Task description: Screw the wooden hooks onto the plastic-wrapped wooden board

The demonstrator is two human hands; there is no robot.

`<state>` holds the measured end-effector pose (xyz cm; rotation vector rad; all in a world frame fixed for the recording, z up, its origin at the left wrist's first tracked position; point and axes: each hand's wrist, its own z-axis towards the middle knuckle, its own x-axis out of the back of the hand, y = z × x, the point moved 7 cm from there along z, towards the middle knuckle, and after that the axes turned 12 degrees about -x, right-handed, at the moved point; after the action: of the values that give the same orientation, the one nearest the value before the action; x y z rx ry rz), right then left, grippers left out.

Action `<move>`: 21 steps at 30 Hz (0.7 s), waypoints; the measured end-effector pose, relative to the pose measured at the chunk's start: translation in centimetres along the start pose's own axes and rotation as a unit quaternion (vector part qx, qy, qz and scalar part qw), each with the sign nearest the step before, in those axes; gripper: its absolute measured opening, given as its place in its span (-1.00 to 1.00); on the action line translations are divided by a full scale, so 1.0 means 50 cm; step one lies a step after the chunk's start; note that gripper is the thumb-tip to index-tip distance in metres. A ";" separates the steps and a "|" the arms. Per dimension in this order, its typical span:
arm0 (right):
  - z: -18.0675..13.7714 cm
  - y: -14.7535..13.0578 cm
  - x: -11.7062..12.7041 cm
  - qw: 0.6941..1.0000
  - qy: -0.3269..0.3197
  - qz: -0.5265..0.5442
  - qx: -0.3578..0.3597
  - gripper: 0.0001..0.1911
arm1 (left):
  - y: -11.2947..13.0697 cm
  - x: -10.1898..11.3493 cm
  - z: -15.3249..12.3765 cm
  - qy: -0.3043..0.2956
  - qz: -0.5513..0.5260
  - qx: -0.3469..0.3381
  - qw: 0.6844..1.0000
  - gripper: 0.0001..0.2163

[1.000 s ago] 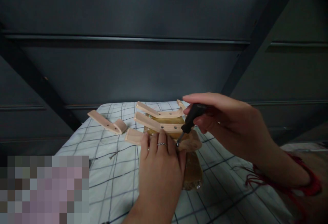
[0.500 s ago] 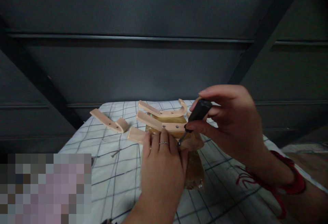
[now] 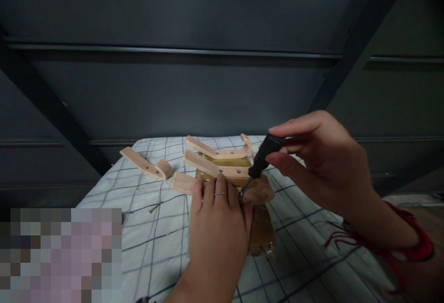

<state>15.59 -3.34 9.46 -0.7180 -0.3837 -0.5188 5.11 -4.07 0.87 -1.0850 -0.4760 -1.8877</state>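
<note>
A black-handled screwdriver [image 3: 266,152] is pinched between the thumb and fingers of my right hand [image 3: 326,159]. It tilts down to the left, its tip at a screw in the nearest wooden hook [image 3: 182,182]. My left hand [image 3: 220,229], with a ring on one finger, lies over that hook and hides its middle, holding it on a brown, plastic-wrapped block [image 3: 264,231]. Behind it, a second wooden hook [image 3: 201,161] with two screws showing lies across the block. Farther back is a third hook [image 3: 201,145], its curled end upward.
Another wooden hook [image 3: 134,158] lies loose on the checked cloth [image 3: 145,247] to the left. Small screws [image 3: 155,207] rest near it. A dark panelled wall [image 3: 194,95] stands right behind the cloth-covered surface. The lower left corner is blurred out.
My right hand has shifted right and its fingers have loosened and re-set around the screwdriver handle. The screwdriver tip stays at the same screw. My left hand keeps its place.
</note>
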 end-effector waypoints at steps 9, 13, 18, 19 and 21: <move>0.000 -0.012 -0.004 0.996 0.034 -0.085 0.003 -0.85 | -0.002 0.002 -0.001 -0.002 0.002 0.003 1.000 -0.69; 0.005 -0.008 -0.001 0.998 0.019 -0.054 -0.022 -0.86 | -0.003 0.000 0.000 -0.010 0.001 0.004 1.000 -0.68; -0.001 0.010 -0.009 0.992 -0.014 0.077 -0.101 -0.76 | -0.002 0.000 0.002 -0.017 0.000 0.003 1.000 -0.68; -0.003 0.013 -0.012 0.990 -0.019 0.090 -0.111 -0.74 | -0.002 0.001 0.002 -0.012 0.002 0.001 1.000 -0.68; -0.005 0.016 -0.014 0.988 -0.018 0.097 -0.122 -0.73 | -0.001 0.003 0.002 -0.006 0.005 -0.003 1.000 -0.68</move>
<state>15.50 -2.76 8.52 -0.9908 -0.2816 -0.3712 5.10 -4.07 1.06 -1.1019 -0.4706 -1.8756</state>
